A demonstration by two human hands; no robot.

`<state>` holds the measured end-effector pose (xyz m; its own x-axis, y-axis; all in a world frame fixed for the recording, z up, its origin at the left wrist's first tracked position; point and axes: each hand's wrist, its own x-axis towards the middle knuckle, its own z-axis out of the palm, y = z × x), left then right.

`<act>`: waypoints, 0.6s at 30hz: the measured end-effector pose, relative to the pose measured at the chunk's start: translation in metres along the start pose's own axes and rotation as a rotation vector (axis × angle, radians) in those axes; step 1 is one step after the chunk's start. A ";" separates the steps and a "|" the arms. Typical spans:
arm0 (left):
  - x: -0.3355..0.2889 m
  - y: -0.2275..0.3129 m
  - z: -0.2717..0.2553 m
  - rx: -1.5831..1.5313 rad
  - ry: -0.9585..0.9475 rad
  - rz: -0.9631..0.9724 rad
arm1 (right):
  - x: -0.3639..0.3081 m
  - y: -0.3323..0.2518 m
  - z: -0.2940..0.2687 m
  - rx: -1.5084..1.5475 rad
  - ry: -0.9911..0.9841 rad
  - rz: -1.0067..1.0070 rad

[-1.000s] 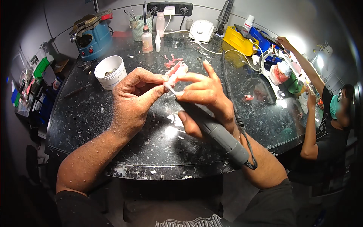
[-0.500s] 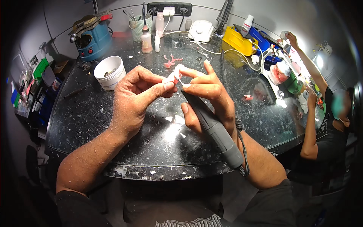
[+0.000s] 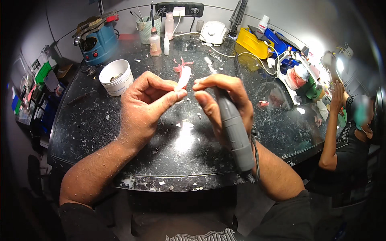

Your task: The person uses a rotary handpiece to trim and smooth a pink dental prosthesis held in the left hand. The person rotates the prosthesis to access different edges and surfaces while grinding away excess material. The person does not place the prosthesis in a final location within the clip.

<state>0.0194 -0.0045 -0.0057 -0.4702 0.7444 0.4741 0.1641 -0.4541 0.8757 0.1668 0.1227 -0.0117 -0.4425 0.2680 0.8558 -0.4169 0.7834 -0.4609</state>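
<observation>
My left hand [image 3: 142, 106] pinches a small, curved pink-and-white denture piece [image 3: 183, 78] between thumb and fingertips, over the middle of the bench. To its right, my right hand [image 3: 237, 94] is wrapped round a grey rotary handpiece [image 3: 235, 136], whose cable runs down beside my wrist. The handpiece's front end lies behind my fingers, and its tip cannot be made out. A gap separates my right fingertips from the denture piece. Just beyond that piece, a branched pink scrap [image 3: 179, 65] lies on the bench.
A white tub [image 3: 116, 82] and a blue machine [image 3: 98, 48] stand at left. Bottles [image 3: 155, 44], a tool cup [image 3: 148, 34] and a white device [image 3: 214, 33] line the back. Yellow bin [image 3: 252, 43] and dental model [image 3: 297, 76] sit at right, near a co-worker's raised arm [image 3: 330, 128].
My right hand and the handpiece have drawn back from the denture piece, which has turned in my left fingers. The co-worker's raised hand has come down.
</observation>
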 end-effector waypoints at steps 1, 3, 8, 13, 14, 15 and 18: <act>-0.001 0.001 0.002 -0.051 -0.047 -0.015 | 0.001 -0.003 0.005 0.029 0.033 0.042; -0.005 0.000 0.007 -0.049 -0.089 -0.032 | 0.003 -0.007 0.009 -0.003 0.084 0.030; -0.008 0.013 0.011 0.018 -0.156 -0.072 | 0.007 -0.004 0.003 0.039 0.096 0.043; 0.000 0.009 -0.006 0.334 -0.011 -0.009 | 0.009 -0.003 -0.008 0.030 0.040 0.120; 0.002 0.011 -0.005 0.339 -0.034 0.017 | 0.009 -0.003 -0.009 0.123 0.038 0.145; 0.004 0.011 -0.002 0.340 -0.033 0.018 | 0.009 -0.003 -0.009 0.214 0.036 0.169; 0.008 0.005 -0.001 -0.153 -0.179 -0.228 | 0.007 0.002 -0.006 0.310 0.053 0.208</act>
<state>0.0157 -0.0015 0.0027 -0.3177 0.9036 0.2874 -0.0671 -0.3238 0.9438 0.1676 0.1296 -0.0055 -0.5049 0.4384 0.7436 -0.5462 0.5047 -0.6685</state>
